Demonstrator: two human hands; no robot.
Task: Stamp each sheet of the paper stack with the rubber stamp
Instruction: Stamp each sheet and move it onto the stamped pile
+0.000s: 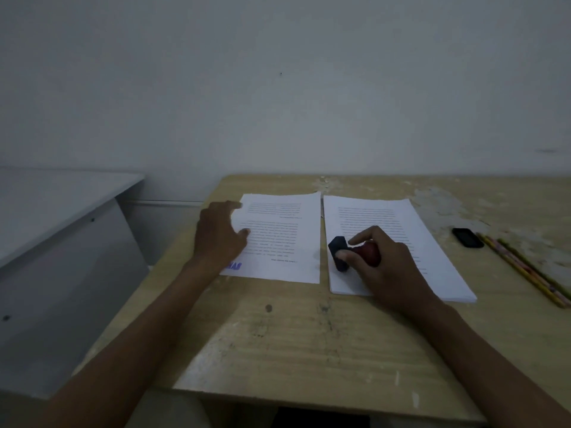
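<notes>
done: stamped sheet (278, 239) lies left, left hand (221, 233) flat on it | now: right hand (383, 261) fingers curled round stamp (355, 253) over stack (432, 242) at right of worktop (293, 335) | left: thick stack unstamped

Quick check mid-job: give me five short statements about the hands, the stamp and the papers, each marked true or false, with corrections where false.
1. The right hand holds the rubber stamp over the paper stack. True.
2. The left hand grips a pencil. False: it rests open on the single sheet.
3. The single sheet bears a blue stamp mark. True.
4. The pencils lie left of the sheets. False: right of the stack.
5. The stack's top sheet is blank. False: printed text shows.
</notes>
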